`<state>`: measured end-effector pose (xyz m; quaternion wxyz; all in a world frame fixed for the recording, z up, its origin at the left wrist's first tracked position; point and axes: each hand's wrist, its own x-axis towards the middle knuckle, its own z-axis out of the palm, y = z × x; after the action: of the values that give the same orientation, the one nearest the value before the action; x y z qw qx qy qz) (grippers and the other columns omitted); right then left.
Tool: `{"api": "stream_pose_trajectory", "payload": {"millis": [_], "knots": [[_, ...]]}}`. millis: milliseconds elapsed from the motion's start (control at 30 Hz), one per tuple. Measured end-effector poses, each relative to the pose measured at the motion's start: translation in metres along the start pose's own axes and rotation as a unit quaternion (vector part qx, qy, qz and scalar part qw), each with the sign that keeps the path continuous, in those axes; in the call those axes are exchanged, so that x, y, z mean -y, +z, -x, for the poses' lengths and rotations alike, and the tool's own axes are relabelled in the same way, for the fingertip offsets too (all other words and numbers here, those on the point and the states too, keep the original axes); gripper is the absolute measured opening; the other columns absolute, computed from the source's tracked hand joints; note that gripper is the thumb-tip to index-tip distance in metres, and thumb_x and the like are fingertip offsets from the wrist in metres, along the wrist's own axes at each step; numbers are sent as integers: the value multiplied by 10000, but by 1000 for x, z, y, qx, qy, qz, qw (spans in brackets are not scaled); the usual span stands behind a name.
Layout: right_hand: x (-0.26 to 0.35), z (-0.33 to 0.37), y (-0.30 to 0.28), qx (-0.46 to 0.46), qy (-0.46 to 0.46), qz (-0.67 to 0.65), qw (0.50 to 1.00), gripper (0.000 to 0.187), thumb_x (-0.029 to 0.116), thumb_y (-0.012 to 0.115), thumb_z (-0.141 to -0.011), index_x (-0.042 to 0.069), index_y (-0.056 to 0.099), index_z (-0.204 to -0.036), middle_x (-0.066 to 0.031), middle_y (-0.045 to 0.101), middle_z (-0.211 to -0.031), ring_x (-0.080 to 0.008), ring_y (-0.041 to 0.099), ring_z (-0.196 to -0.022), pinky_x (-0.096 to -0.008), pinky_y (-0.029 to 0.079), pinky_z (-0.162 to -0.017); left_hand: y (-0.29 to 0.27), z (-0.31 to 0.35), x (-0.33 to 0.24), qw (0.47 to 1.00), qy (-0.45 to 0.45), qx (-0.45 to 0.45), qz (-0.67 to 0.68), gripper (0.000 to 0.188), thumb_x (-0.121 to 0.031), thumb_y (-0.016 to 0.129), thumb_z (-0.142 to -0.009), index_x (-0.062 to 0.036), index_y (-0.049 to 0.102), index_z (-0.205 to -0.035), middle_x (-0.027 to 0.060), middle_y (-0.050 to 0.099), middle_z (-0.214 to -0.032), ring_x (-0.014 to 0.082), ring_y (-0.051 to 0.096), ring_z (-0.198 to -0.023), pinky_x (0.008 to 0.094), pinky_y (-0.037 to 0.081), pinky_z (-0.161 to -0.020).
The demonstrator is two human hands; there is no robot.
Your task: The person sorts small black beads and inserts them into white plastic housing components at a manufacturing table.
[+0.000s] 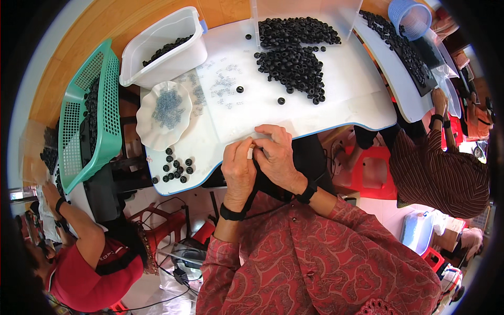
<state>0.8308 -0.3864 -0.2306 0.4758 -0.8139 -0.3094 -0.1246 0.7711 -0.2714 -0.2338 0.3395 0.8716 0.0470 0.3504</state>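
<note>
My left hand (238, 170) and my right hand (278, 160) meet at the near edge of the white table (336, 113). Both have their fingertips pinched together around something small that the fingers mostly hide; a pale bit shows between them. Beyond lies a heap of small black ring-shaped parts (294, 68), with a few strays nearer to me. To the left, a white scalloped dish (157, 142) holds small clear bluish pieces (169, 107). Several loose black parts (178, 169) lie on the table's left corner, in front of the dish.
A white tub (147, 77) with black parts stands at the back left, beside a green slotted basket (107, 142). Clear pieces (224, 81) are scattered on the table. People work at left (94, 268) and right (443, 176). A red stool (375, 168) stands at right.
</note>
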Motion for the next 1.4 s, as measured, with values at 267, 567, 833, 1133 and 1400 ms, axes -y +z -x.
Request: {"api": "stream_pose_trajectory", "payload": {"millis": [267,567,833,1133,1400], "knots": [[0,0,1,0,0,1,1000,171,-6,721,-731,53,698,-891,-81,618,-1197,-272,571,-1078,-412,389,-886,-4,1,-2,1000,-1,11,9,343,118,621,-827,31,672,-1154,191,648,-1026,362,654,-935,418,551,-791],[0,0,0,8,-1,6,1000,185,7,742,-722,63,692,-891,-72,609,-1203,-274,573,-1068,-409,386,-875,-21,-8,-5,995,-27,77,59,327,92,606,-884,49,639,-1206,198,609,-1074,365,649,-948,406,551,-791],[-1,1,1,5,-3,17,1000,182,19,732,-722,64,688,-893,-73,622,-1197,-273,572,-1063,-411,386,-872,-16,-7,-2,996,-44,57,60,292,78,633,-882,3,684,-1160,163,663,-1063,312,687,-895,367,563,-761],[-2,0,1,3,-34,17,999,202,-4,726,-725,56,667,-908,-81,624,-1188,-278,572,-1054,-425,379,-899,-16,-11,-4,995,-47,55,62,256,86,637,-856,-4,689,-1089,159,689,-995,314,697,-874,358,562,-749],[9,-3,-5,-3,-47,-6,999,269,-12,732,-772,51,641,-1017,-97,633,-1153,-290,587,-1037,-418,405,-882,-24,-9,-5,971,-154,72,166,259,91,612,-907,4,683,-1140,93,704,-1012,164,686,-887,290,554,-765]]}}
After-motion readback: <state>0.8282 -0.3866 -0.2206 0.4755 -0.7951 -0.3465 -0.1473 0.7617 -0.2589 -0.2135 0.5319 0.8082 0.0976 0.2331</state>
